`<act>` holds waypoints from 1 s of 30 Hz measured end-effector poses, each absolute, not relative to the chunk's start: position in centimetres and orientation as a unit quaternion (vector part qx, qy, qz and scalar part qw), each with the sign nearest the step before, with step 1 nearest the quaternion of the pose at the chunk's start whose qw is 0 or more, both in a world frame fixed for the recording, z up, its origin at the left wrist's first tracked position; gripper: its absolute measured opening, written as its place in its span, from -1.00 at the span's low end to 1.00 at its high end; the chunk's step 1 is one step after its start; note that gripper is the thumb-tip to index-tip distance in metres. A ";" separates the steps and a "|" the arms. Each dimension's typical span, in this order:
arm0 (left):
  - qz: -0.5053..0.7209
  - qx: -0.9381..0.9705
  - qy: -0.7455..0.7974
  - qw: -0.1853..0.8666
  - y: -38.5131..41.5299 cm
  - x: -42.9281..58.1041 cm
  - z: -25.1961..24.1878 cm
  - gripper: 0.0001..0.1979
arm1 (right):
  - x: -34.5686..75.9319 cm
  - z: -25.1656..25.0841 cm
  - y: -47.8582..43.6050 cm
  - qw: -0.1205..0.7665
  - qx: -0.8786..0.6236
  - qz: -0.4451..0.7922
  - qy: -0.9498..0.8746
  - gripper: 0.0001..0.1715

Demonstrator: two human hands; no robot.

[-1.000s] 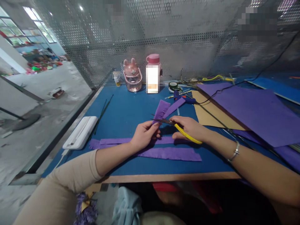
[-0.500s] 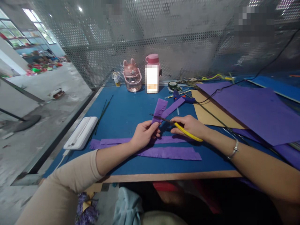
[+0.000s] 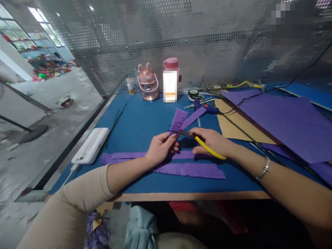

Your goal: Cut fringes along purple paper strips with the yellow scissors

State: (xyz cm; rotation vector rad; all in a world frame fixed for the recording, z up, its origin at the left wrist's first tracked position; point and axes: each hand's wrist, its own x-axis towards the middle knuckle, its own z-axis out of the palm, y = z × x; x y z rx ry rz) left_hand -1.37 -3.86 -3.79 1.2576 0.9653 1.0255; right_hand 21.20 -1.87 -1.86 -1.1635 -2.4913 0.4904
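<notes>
My left hand point(image 3: 163, 147) pinches a purple strip point(image 3: 178, 118) with small cuts along its right edge. The strip stands up from the fingers, and another part of purple strip point(image 3: 195, 117) slants away to the right behind it. My right hand point(image 3: 210, 141) grips scissors with yellow handles point(image 3: 209, 148). Their dark blades lie across the held strip just above my left fingers, slightly apart at the tips. Under and beside my left hand, a fringed purple strip point(image 3: 190, 170) and a narrower purple strip point(image 3: 129, 156) lie flat on the blue table point(image 3: 145, 121).
A white box with a cable point(image 3: 90, 145) lies at the left. Two pink bottles point(image 3: 148, 83) stand at the back near green tape point(image 3: 194, 94) and a blue glue gun point(image 3: 206, 108). Purple sheets point(image 3: 275, 121) and a tan sheet point(image 3: 233, 121) cover the right side.
The scissors have shifted slightly down on the strip, their blade tips parting a little. My left hand keeps its hold. The whole view has shifted slightly.
</notes>
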 end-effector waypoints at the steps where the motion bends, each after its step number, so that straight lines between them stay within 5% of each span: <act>1: 0.438 0.541 0.413 0.587 -3.9 -1.4 -3.8 -0.54 | 21.2 -1.9 -1.9 0.175 -0.410 0.171 -0.879 -0.33; 23: 0.423 0.534 0.402 0.612 -3.8 -1.4 -3.9 -0.54 | 21.4 -1.7 -2.0 0.198 -0.434 0.150 -0.866 -0.60; 30: 0.453 0.496 0.411 0.616 -3.6 -1.2 -3.9 -0.57 | 21.6 -1.6 -1.9 0.139 -0.439 0.157 -0.874 -0.26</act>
